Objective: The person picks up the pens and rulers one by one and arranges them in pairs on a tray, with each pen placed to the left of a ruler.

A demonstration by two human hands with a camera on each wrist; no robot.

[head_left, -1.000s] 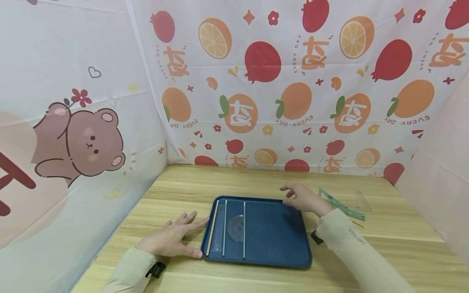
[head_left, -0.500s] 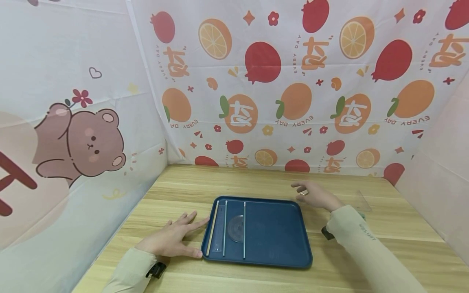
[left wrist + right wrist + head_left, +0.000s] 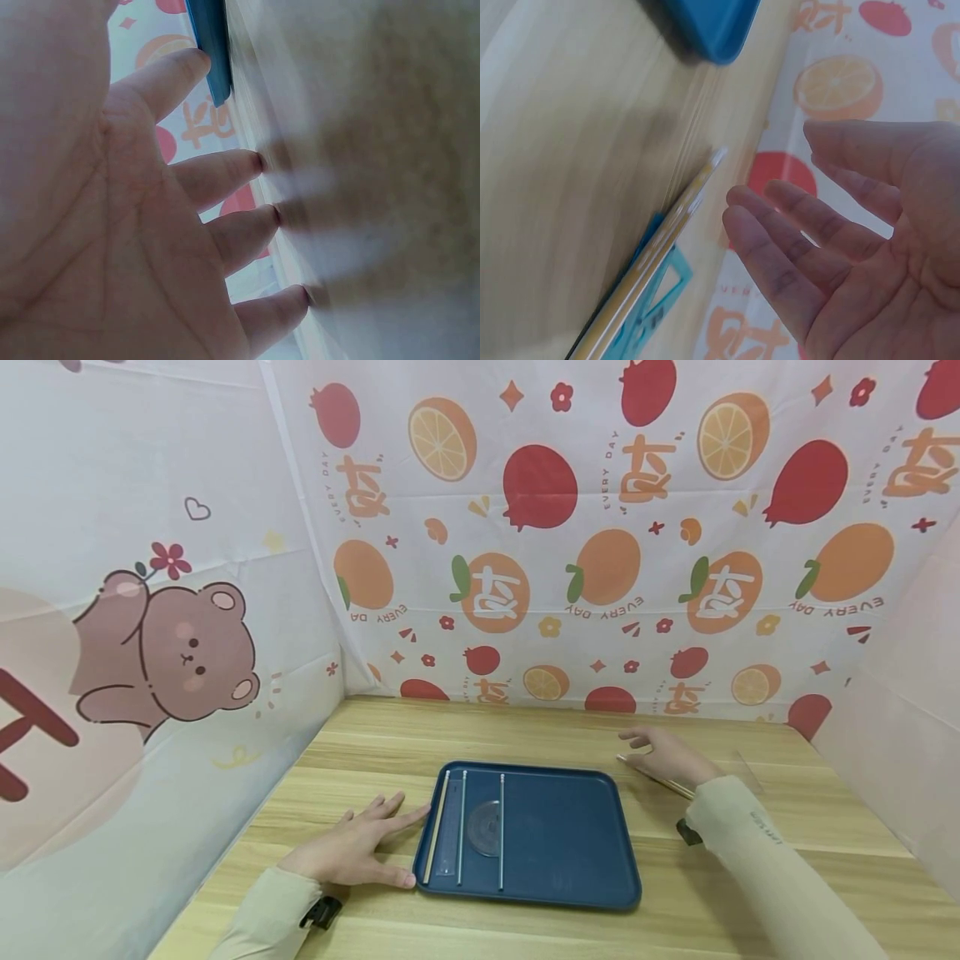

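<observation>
My left hand (image 3: 352, 847) rests spread beside the blue tray (image 3: 570, 839). Its thumb and index finger touch the left rim, and the other fingertips press on the table in the left wrist view. On the tray lie a yellow pencil (image 3: 437, 828), a clear ruler (image 3: 447, 847), two teal pencils and a clear round disc (image 3: 480, 828). Right of the tray my right hand (image 3: 669, 758) hovers with loosely bent fingers. Below it in the right wrist view lie yellow pencils (image 3: 641, 274) over a teal drawing template (image 3: 667, 289); nothing is held.
A clear set square (image 3: 744, 772) lies right of my right hand. Patterned cloth (image 3: 585, 568) hangs behind the wooden table (image 3: 525, 727), with more cloth at both sides. My right forearm covers part of the table's right side.
My right hand has moved right, from above the tray's far right corner to over the yellow pencils. The teal template is now hidden in the head view. The left hand stays put.
</observation>
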